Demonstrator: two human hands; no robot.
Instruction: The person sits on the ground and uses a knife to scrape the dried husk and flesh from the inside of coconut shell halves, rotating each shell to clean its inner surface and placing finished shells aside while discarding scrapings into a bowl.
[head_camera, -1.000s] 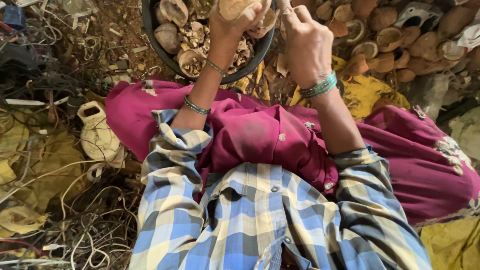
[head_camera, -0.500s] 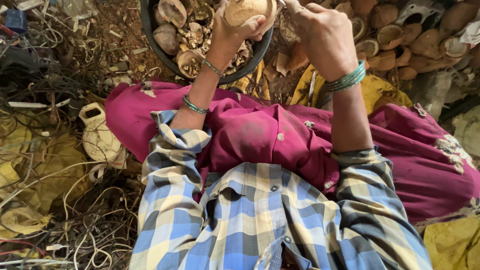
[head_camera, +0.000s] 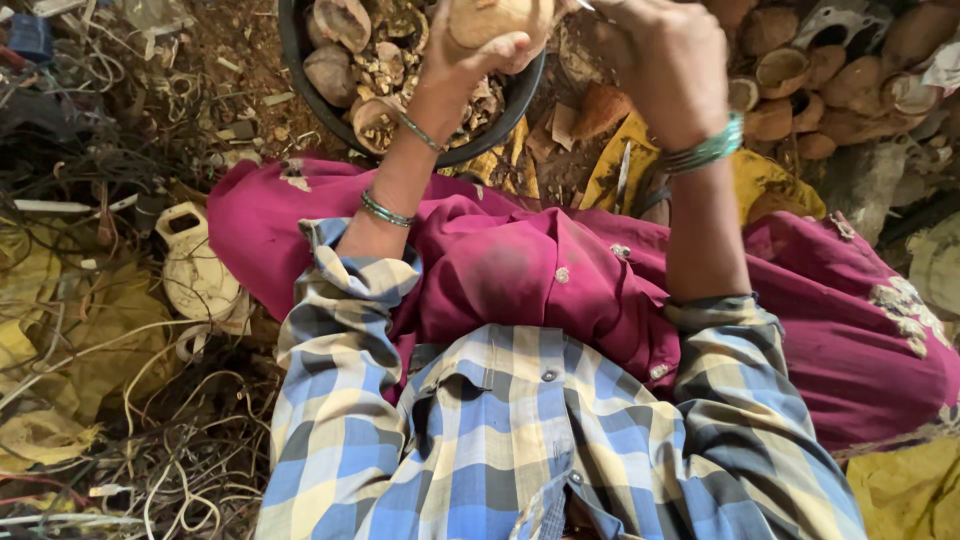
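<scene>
at the bottom of the frame a blue, yellow and white checked shirt (head_camera: 520, 440) is seen, with a magenta garment (head_camera: 540, 270) spread across the lap above it. at the left edge a pale plastic jug (head_camera: 195, 270) lies among tangled wires (head_camera: 150, 450) and yellow sheeting. two forearms rise from the rolled sleeves; two green bangles are counted on the left wrist and a stack of green bangles (head_camera: 705, 152) on the right one.

in the upper middle the left hand (head_camera: 470, 50) is closed around one round brown shell (head_camera: 495, 18), gripped from below with the fingers wrapped tight, above the rim of a dark bowl (head_camera: 500, 125). the right hand (head_camera: 670, 60) is curled shut just beside the shell; a thin pale tip pokes out at its top edge, but what is held cannot be told.

since half a second ago the shell has been lifted slightly toward the top edge, and the right hand has been brought closer to it, so the work on this one shell is judged to be under way, not finished.

inside the bowl roughly four large shell pieces are counted amid small scraps. in the upper right a pile of about ten empty half shells (head_camera: 790, 90) is stacked; an exact count cannot be made, as some are cut off by the frame.
</scene>
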